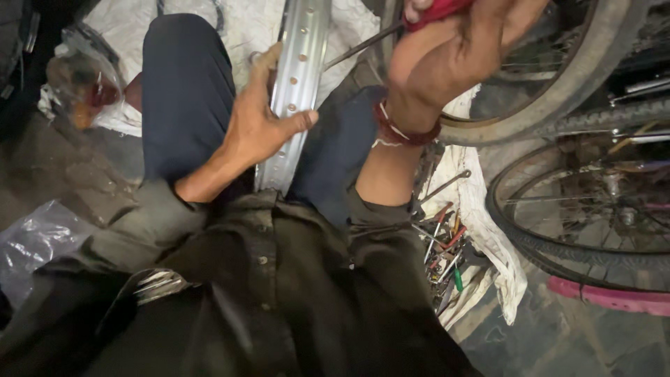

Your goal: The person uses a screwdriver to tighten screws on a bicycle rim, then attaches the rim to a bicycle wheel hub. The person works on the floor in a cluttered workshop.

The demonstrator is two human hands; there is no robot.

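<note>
A shiny metal bicycle rim (301,63) with a row of spoke holes stands upright between my knees. My left hand (259,124) grips its edge, thumb across the rim's inner face. My right hand (453,52) is raised at the top of the view, closed on a red-handled tool (436,10) whose thin metal shaft (359,47) points toward the rim. Red thread bands circle my right wrist. Whether the shaft's tip touches the rim is hidden.
Bicycle wheels with tyres (593,77) lean at the right, one more (579,209) below them. Loose tools and screwdrivers (443,244) lie on a white cloth (488,230) by my right leg. Plastic bags (77,84) sit at the left.
</note>
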